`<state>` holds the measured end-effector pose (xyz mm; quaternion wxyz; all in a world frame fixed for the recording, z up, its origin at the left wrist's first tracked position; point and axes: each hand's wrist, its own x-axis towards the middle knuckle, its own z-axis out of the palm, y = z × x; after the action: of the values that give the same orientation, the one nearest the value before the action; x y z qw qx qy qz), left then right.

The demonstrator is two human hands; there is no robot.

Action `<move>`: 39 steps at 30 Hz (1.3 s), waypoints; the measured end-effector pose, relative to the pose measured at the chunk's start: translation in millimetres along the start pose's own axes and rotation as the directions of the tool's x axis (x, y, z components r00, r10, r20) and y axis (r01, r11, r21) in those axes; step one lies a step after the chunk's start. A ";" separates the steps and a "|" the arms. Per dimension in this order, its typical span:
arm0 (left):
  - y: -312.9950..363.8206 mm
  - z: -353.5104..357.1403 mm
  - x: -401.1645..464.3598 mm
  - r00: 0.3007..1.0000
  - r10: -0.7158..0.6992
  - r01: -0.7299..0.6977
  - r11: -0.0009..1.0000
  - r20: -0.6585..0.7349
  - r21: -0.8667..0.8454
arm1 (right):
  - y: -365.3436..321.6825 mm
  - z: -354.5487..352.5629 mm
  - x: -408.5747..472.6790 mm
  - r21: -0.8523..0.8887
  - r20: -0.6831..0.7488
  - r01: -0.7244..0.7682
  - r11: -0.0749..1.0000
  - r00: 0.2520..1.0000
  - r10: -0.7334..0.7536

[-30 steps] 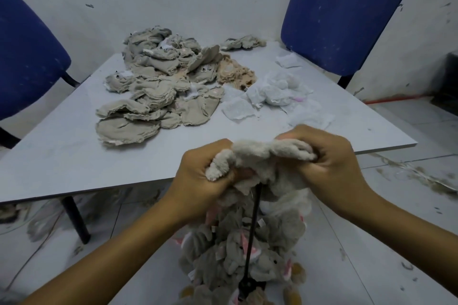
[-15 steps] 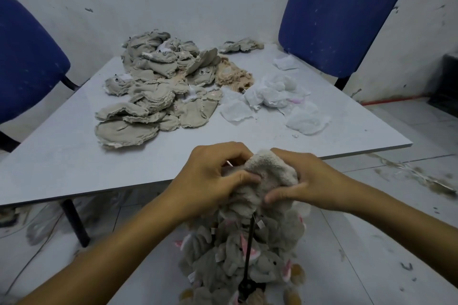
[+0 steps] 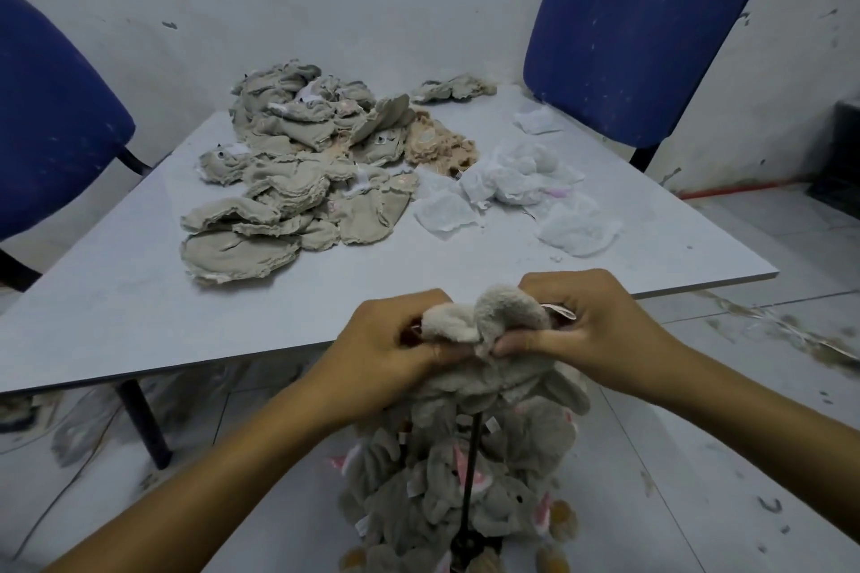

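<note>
A grey plush toy skin [image 3: 488, 316] is held between both hands just in front of the table's near edge. My left hand [image 3: 386, 344] grips its left end, fingers curled round the fabric. My right hand [image 3: 586, 326] pinches its right side, where a small white tag shows. Below the hands a stack of grey plush skins [image 3: 465, 479] with pink ear parts hangs around a thin black rod [image 3: 470, 470].
On the grey table [image 3: 116, 293] lies a heap of inside-out beige fabric skins [image 3: 298, 181], a tan plush piece [image 3: 437, 144] and several white fabric pieces [image 3: 521, 186]. Blue chairs stand at the left [image 3: 51, 116] and back right [image 3: 642, 28]. Tiled floor lies to the right.
The plush skin was stretched wide between my hands, then bunched together; now both hands have drawn a little apart again and the piece shows a folded lobe on top.
</note>
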<state>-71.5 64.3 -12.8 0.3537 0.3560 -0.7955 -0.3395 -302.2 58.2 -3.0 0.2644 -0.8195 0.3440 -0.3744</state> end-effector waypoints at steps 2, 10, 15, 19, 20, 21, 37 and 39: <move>4.4 -3.2 2.4 0.997 0.019 -0.033 0.981 -0.073 -0.190 | -1.0 -2.9 -1.4 -0.050 -0.076 0.067 0.997 0.995 -0.070; 16.7 9.1 8.0 0.954 0.161 -0.186 0.980 -0.253 -0.078 | 3.6 0.2 0.4 -0.101 -0.032 0.086 0.991 0.995 -0.089; 26.4 2.5 18.4 0.936 0.259 -0.237 0.964 -0.240 0.117 | 7.8 -11.6 1.5 -0.140 -0.169 0.226 0.964 0.954 -0.248; 19.5 6.2 19.5 0.996 0.085 -0.086 0.965 0.014 0.246 | 28.3 0.6 -5.6 -0.249 0.266 -0.078 0.965 0.953 0.145; 17.3 3.7 20.2 0.996 0.077 -0.084 0.966 0.039 0.244 | 31.1 1.1 -6.1 -0.238 0.296 -0.117 0.964 0.937 0.187; 16.1 0.8 20.2 0.994 0.092 -0.102 0.959 0.053 0.266 | 31.7 0.6 -5.9 -0.211 0.278 -0.128 0.969 0.943 0.185; 18.6 -12.8 15.8 0.994 -0.090 0.092 0.995 0.063 -0.039 | -15.5 13.2 5.0 0.034 -0.071 0.037 0.999 0.997 -0.034; 20.9 -9.0 17.6 0.997 -0.076 0.077 0.995 0.021 -0.056 | -7.6 5.1 2.2 0.123 0.005 -0.075 0.990 0.997 0.075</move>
<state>-79.8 58.3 14.1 0.3429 0.3726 -0.7748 -0.3785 -294.3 62.2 0.2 0.3283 -0.7882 0.3507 -0.3846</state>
